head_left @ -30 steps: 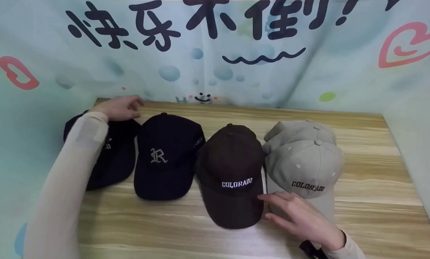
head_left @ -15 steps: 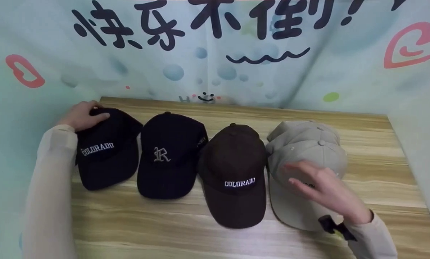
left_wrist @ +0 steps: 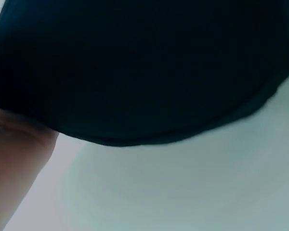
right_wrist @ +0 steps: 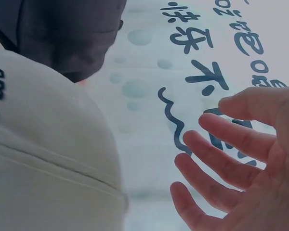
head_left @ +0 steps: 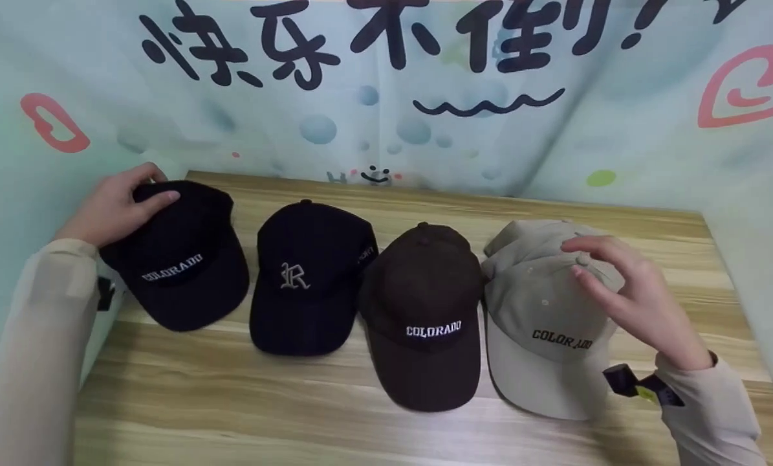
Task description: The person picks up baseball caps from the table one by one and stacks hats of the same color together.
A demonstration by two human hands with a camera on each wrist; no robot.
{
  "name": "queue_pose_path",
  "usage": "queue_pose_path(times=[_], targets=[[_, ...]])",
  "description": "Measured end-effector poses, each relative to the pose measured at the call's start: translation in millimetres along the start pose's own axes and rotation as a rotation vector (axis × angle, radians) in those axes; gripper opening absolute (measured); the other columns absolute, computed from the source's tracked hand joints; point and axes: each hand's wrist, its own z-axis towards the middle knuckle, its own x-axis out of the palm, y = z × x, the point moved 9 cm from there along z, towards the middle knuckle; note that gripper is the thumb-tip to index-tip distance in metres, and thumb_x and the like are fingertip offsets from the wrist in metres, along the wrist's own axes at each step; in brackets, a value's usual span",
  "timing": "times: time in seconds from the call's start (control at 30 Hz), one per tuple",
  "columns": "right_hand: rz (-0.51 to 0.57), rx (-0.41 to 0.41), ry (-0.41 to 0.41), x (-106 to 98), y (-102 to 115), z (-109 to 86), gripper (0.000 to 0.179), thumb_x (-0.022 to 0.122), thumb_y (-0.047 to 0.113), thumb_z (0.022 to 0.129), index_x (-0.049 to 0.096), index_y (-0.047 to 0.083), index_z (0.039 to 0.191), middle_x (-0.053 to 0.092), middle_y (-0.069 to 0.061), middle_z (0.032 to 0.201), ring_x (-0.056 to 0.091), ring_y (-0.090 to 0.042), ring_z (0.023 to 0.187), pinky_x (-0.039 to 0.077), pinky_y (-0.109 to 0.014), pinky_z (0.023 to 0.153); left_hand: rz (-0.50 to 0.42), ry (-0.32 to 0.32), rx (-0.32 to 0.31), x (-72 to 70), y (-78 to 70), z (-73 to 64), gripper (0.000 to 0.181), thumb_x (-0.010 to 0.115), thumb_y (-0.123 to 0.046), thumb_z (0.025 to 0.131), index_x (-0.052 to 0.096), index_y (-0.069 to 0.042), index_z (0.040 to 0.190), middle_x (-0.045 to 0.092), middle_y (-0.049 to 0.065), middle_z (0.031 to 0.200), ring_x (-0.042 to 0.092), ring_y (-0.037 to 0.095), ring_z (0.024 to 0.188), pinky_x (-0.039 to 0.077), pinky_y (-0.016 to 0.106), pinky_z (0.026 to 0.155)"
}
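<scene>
My left hand point(head_left: 118, 207) grips the crown of a dark navy baseball cap point(head_left: 192, 226) lettered COLORADO, thumb on top, at the table's left end. In the left wrist view the cap point(left_wrist: 149, 72) fills the upper part and hides most of the fingers. At the right, my right hand point(head_left: 645, 294) hovers over the crown of a light grey baseball cap point(head_left: 548, 382), also lettered COLORADO. Its fingers are spread and loosely bent, apart from the cap point(right_wrist: 53, 159) in the right wrist view. Behind that crown another grey cap point(head_left: 509, 236) partly shows.
Between the hands lie a navy cap point(head_left: 305, 317) with an R emblem and a dark brown COLORADO cap point(head_left: 425, 375), brims toward me. The wooden table point(head_left: 263, 414) meets a printed cloth backdrop point(head_left: 263, 142) at the back and sides.
My left hand took hold of the leftmost navy cap and shifted it left, widening the gap to the R cap. My right hand moved from the brown cap's brim to above the grey crown.
</scene>
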Motion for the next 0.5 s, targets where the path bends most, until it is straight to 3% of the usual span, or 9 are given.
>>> queue_pose_path(times=[0.13, 0.3, 0.4, 0.5], targets=[[-0.011, 0.006, -0.003, -2.9, 3.7, 2.7, 0.04, 0.065, -0.015, 0.082, 0.067, 0.003, 0.117, 0.066, -0.007, 0.113, 0.054, -0.008, 0.11, 0.036, -0.019, 0.093, 0.022, -0.048, 0.116, -15.6, -33.2, -17.5, 0.016, 0.064, -0.013, 0.094, 0.053, -0.002, 0.091, 0.039, 0.004, 0.063, 0.038, 0.014, 0.059, 0.028, 0.024, 0.058], [-0.039, 0.006, 0.02, 2.9, 6.2, 0.0, 0.038, 0.066, -0.013, 0.083, 0.066, 0.004, 0.117, 0.066, -0.004, 0.112, 0.054, -0.009, 0.108, 0.036, -0.018, 0.091, 0.028, -0.102, 0.24, -32.2, -69.1, -37.4, 0.012, 0.066, -0.005, 0.091, 0.055, -0.004, 0.088, 0.039, -0.001, 0.061, 0.036, 0.009, 0.055, 0.028, 0.023, 0.056], [-0.048, -0.011, 0.034, 9.5, 7.6, -2.3, 0.037, 0.067, -0.013, 0.082, 0.066, 0.002, 0.116, 0.066, -0.005, 0.11, 0.056, -0.012, 0.105, 0.037, -0.018, 0.091, -0.006, -0.085, 0.32, -31.9, -92.0, -46.5, 0.011, 0.067, -0.001, 0.089, 0.057, -0.005, 0.086, 0.045, -0.004, 0.066, 0.039, 0.007, 0.059, 0.031, 0.021, 0.059], [-0.045, -0.05, 0.051, 18.7, 10.8, -3.7, 0.037, 0.068, -0.012, 0.081, 0.066, 0.002, 0.115, 0.067, -0.006, 0.109, 0.058, -0.014, 0.105, 0.038, -0.017, 0.091, -0.041, -0.037, 0.435, -19.1, -117.4, -54.7, 0.015, 0.069, 0.003, 0.086, 0.058, -0.008, 0.085, 0.047, -0.008, 0.069, 0.041, 0.005, 0.062, 0.032, 0.019, 0.061]])
